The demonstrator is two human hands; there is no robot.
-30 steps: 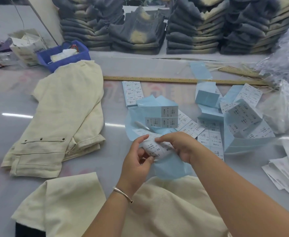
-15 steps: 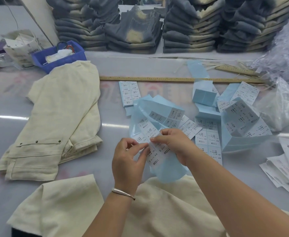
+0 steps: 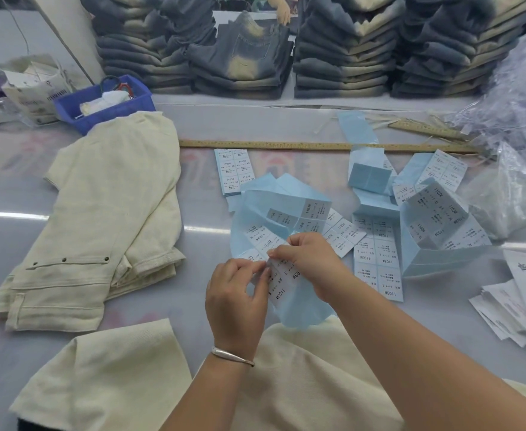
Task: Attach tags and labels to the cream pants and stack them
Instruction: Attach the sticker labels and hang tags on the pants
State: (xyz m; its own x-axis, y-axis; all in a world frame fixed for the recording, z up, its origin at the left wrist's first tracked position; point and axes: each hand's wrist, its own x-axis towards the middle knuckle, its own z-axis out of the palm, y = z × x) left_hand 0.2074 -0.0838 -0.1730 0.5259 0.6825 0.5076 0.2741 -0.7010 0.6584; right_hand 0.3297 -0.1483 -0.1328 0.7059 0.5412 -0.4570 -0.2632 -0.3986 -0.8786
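Note:
Both hands work at a blue-backed sheet of white size labels, held just above the table. My left hand pinches the edge of a label on that sheet with thumb and forefinger. My right hand grips the sheet from the right. A pair of cream pants lies across the near edge, under my forearms. A stack of folded cream pants sits to the left. Several more label sheets lie spread on the table to the right.
A long wooden ruler lies across the table behind the labels. A blue bin stands at back left. Piles of grey folded jeans line the back. Clear plastic bags and white paper tags sit at right.
The label sheet has uncurled and lifted slightly, and my left fingers have shifted onto a label's edge at its upper left. The stacked pants have not moved.

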